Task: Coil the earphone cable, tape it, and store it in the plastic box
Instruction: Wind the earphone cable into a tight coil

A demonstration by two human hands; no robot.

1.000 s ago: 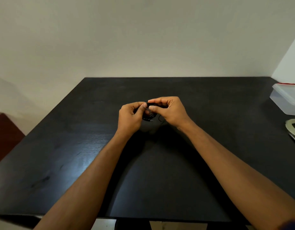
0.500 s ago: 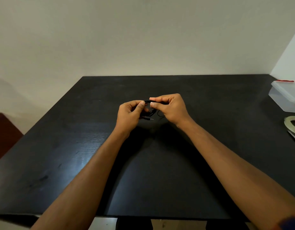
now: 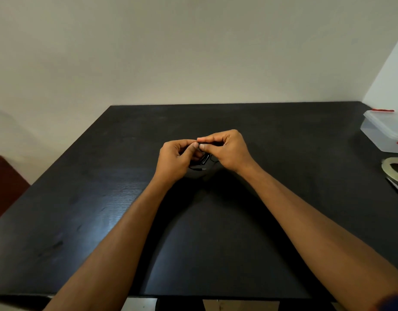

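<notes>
Evidently I'm only at the coiling step: my left hand [image 3: 175, 157] and right hand [image 3: 227, 151] both pinch the looped earphone cable [image 3: 203, 159] above the tabletop [image 3: 261, 221]. Taping and storing are not yet done; the tape roll [image 3: 394, 167] and plastic box [image 3: 382, 133] sit well apart, right.

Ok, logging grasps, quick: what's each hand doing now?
Left hand: pinching the cable.
Right hand: pinching the cable too.

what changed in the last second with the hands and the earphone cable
Little. The left hand and right hand edged together, fingertips now meeting over the earphone cable, whose plug dangles slightly lower. Both still pinch the coil; plastic box and tape roll unmoved.
</notes>
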